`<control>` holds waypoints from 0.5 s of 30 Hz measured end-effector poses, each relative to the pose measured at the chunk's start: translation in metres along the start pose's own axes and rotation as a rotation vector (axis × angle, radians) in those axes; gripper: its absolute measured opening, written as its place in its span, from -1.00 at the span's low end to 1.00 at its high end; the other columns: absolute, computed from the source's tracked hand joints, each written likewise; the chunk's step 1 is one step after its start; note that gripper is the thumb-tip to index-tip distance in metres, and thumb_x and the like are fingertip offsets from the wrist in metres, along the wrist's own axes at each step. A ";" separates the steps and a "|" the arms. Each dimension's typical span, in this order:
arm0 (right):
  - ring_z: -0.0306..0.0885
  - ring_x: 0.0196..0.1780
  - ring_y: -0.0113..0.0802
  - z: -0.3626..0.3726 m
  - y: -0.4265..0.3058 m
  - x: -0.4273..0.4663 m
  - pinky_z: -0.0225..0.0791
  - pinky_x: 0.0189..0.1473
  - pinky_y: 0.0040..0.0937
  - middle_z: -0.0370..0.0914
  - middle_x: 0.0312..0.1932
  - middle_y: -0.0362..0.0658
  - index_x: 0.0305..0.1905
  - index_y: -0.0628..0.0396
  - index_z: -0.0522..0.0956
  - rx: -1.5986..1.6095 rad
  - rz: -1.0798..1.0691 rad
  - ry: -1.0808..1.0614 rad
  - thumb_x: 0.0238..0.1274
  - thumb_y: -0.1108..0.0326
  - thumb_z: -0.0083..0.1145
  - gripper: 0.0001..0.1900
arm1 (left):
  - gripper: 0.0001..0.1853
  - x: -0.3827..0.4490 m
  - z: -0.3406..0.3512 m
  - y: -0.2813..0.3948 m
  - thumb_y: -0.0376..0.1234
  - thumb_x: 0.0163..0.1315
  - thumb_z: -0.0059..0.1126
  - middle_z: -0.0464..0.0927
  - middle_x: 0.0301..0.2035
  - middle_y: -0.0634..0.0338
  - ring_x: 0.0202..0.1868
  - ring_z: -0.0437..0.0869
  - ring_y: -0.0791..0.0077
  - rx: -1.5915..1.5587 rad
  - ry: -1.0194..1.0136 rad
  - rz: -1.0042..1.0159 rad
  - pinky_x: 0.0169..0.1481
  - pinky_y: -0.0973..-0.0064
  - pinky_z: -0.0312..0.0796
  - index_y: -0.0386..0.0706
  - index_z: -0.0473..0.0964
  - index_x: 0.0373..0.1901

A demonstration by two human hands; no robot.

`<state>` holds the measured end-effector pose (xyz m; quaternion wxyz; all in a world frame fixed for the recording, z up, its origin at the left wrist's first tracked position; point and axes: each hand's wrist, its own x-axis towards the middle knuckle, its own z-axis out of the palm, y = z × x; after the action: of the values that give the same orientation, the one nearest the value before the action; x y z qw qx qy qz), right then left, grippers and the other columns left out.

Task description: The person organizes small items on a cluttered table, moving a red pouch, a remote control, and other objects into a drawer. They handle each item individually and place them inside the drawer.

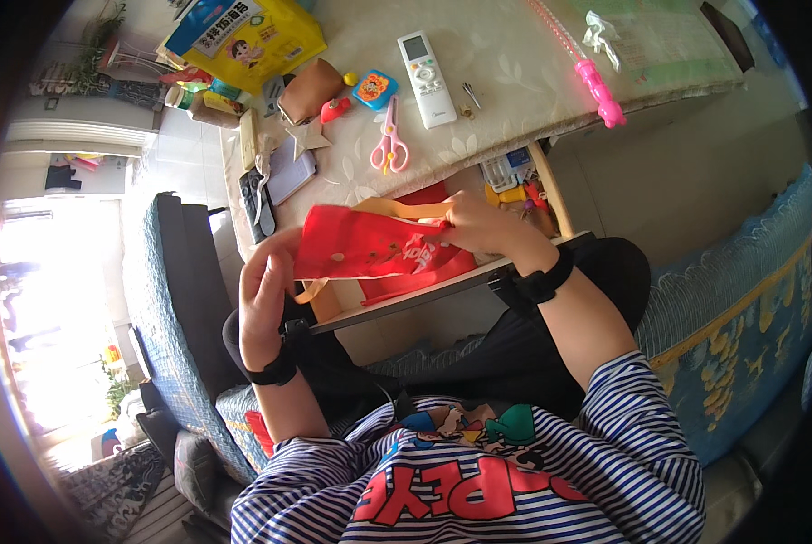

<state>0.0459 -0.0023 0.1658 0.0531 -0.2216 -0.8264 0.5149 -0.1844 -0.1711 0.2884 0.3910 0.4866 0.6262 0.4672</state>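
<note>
A red non-woven bag (pixel 358 246) with pale printing and orange strap handles (pixel 406 209) is stretched between my hands above an open drawer (pixel 557 190). My left hand (pixel 264 289) has its fingers behind the bag's left end, with the thumb in front. At the other end, my right hand (pixel 491 228) pinches the bag's edge beside a strap. Beneath it, more red material (pixel 416 282) lies in the drawer. Small items fill the drawer's far right part, among them a yellow plastic piece (pixel 508 195) and a clear plastic pack (pixel 501 171).
On the cloth-covered table (pixel 494 136) lie pink scissors (pixel 390 146), a white remote control (pixel 426 81), a blue case (pixel 375 90), a brown pouch (pixel 310 90) and a pink wand (pixel 596 92). A yellow bag (pixel 256 47) stands at the back left. A blue-covered sofa (pixel 732 340) is at right.
</note>
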 end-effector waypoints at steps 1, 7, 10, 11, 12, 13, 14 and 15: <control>0.58 -0.34 -0.10 0.001 0.001 0.003 0.41 -0.24 -0.29 0.60 -0.37 0.11 -0.08 0.10 0.64 0.045 0.002 -0.023 0.11 0.29 0.17 -0.73 | -0.51 -0.004 -0.002 -0.003 -0.14 0.46 -0.16 0.63 -0.25 0.09 -0.17 0.62 0.56 -0.010 0.073 -0.127 -0.01 0.59 0.42 -0.43 0.45 0.07; 0.51 -0.41 -0.42 0.009 0.003 0.014 0.37 -0.31 -0.42 0.62 -0.44 -0.06 -0.12 0.21 0.62 0.273 0.012 -0.122 0.16 0.36 0.20 -0.78 | -0.67 -0.013 -0.012 -0.026 -0.29 0.45 -0.08 0.62 -0.31 0.25 -0.29 0.54 0.65 0.145 0.083 -0.251 -0.12 0.64 0.38 -0.39 0.54 -0.06; 0.48 -0.44 -0.49 0.011 0.004 0.014 0.36 -0.34 -0.44 0.59 -0.49 -0.11 -0.16 0.21 0.62 0.357 -0.005 -0.118 0.19 0.31 0.21 -0.79 | -0.70 -0.015 -0.017 -0.030 -0.31 0.43 -0.03 0.62 -0.42 0.25 -0.37 0.56 0.65 0.237 0.029 -0.236 -0.22 0.64 0.41 -0.40 0.58 -0.16; 0.48 -0.45 -0.49 0.012 0.004 0.014 0.36 -0.35 -0.44 0.58 -0.50 -0.12 -0.16 0.21 0.62 0.451 0.008 -0.138 0.19 0.31 0.21 -0.79 | -0.69 -0.016 -0.017 -0.030 -0.30 0.43 -0.04 0.62 -0.45 0.25 -0.39 0.56 0.65 0.269 0.005 -0.235 -0.24 0.64 0.41 -0.40 0.58 -0.18; 0.48 -0.46 -0.49 0.012 0.004 0.014 0.36 -0.37 -0.44 0.58 -0.52 -0.12 -0.18 0.21 0.62 0.474 0.030 -0.149 0.18 0.29 0.22 -0.78 | -0.66 -0.016 -0.017 -0.030 -0.27 0.44 -0.06 0.61 -0.50 0.22 -0.45 0.56 0.63 0.205 0.021 -0.210 -0.29 0.64 0.41 -0.40 0.59 -0.23; 0.48 -0.46 -0.48 0.012 0.005 0.014 0.36 -0.36 -0.44 0.58 -0.52 -0.11 -0.18 0.21 0.62 0.396 0.010 -0.121 0.18 0.29 0.22 -0.78 | -0.65 -0.016 -0.017 -0.029 -0.25 0.44 -0.06 0.61 -0.50 0.22 -0.45 0.57 0.63 0.172 0.033 -0.193 -0.30 0.63 0.41 -0.39 0.59 -0.25; 0.48 -0.46 -0.46 0.012 0.006 0.015 0.37 -0.35 -0.45 0.58 -0.52 -0.10 -0.18 0.22 0.62 0.341 -0.009 -0.109 0.18 0.28 0.21 -0.77 | -0.63 -0.017 -0.017 -0.028 -0.24 0.44 -0.06 0.61 -0.50 0.22 -0.45 0.57 0.63 0.146 0.038 -0.200 -0.31 0.63 0.41 -0.39 0.59 -0.27; 0.48 -0.46 -0.45 0.012 0.008 0.015 0.37 -0.34 -0.45 0.58 -0.51 -0.09 -0.18 0.22 0.62 0.308 -0.031 -0.098 0.18 0.27 0.21 -0.77 | -0.62 -0.017 -0.017 -0.027 -0.23 0.44 -0.06 0.61 -0.50 0.22 -0.45 0.57 0.63 0.122 0.042 -0.208 -0.32 0.63 0.41 -0.38 0.60 -0.29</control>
<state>0.0307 -0.0028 0.1514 0.0543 -0.1725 -0.7425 0.6450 -0.2029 -0.1939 0.2670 0.3937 0.4321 0.7086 0.3952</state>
